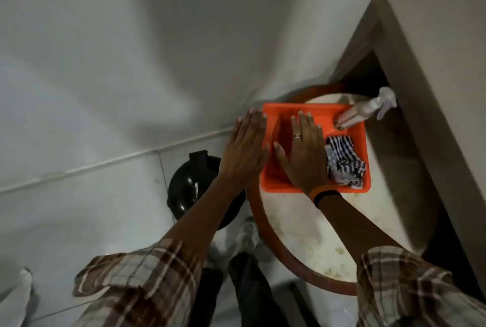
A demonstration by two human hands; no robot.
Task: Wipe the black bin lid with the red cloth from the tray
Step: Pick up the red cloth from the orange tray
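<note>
An orange tray [353,130] sits on a round table. In its left part lies a darker red patch that looks like the red cloth [282,130], mostly hidden under my right hand [305,153]. That hand lies flat on it with fingers stretched out, gripping nothing. My left hand [246,147] is flat and open over the tray's left rim. The glossy black bin lid [185,189] is on the bin on the floor, left of the table, partly hidden by my left forearm.
A black-and-white striped cloth [342,164] lies in the tray's right part. A clear spray bottle [368,111] leans at its far right corner. The table [302,234] has a wooden rim. A beige cabinet [434,89] stands right; a white wall is behind.
</note>
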